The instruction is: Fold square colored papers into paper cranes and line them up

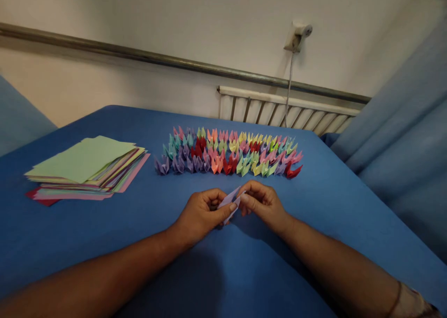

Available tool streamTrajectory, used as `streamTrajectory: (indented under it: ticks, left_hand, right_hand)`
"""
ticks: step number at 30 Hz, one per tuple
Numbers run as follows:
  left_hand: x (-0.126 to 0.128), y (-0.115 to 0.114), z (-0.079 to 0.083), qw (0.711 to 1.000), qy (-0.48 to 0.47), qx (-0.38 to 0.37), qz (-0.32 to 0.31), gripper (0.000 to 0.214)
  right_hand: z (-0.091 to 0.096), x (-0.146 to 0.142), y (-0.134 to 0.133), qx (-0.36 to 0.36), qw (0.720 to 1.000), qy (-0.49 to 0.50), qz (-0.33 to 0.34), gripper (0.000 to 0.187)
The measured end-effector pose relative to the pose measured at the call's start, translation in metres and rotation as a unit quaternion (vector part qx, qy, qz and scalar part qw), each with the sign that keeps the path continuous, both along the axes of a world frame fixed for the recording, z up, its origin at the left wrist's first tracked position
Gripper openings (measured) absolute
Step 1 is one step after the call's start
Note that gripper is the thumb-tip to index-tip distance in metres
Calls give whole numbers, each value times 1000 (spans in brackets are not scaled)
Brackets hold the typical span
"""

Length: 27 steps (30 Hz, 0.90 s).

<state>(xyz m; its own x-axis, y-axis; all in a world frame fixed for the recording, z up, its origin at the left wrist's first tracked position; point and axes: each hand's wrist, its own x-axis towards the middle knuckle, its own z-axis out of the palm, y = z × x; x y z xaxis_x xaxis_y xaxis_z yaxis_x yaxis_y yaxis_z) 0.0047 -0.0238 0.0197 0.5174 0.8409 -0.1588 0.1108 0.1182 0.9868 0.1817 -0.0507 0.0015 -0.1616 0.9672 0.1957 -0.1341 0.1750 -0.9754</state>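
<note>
A small piece of folded lilac origami paper (229, 199) is held above the table between both hands. My left hand (206, 211) is closed on its left side, with the thumb lying over the lower part. My right hand (261, 201) pinches the upper right tip between thumb and fingers. Its remaining fingertips are partly hidden behind the paper. Beyond the hands stand several rows of folded paper cranes (230, 163) in purple, red, pink, yellow, green and blue.
To the left lies an uneven stack of coloured paper sheets (87, 159), pale green on top. A blue cloth (104, 243) covers the table. Behind it are a radiator (272, 106), a metal pipe (139, 52) and a wall socket with a cord (296, 36). Blue curtains (401, 131) hang at right.
</note>
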Motion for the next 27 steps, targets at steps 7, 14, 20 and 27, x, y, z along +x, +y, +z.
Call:
streamTrajectory:
  ticks: [7, 14, 20, 27]
  left_hand:
    - [3, -4, -1, 999, 7, 40, 16, 23]
    - [2, 1, -1, 1000, -2, -16, 19, 25]
    - [2, 4, -3, 991, -56, -62, 100, 28]
    - [1, 6, -2, 998, -8, -12, 67, 23]
  right_hand:
    - [0, -7, -3, -25, 998, -20, -50, 33]
    - [-2, -3, -3, -21, 997, -39, -60, 41]
    - [-20, -18, -4, -28, 991, -115, -65, 29]
    - [-26, -17, 5, -44, 995, -51, -74, 29]
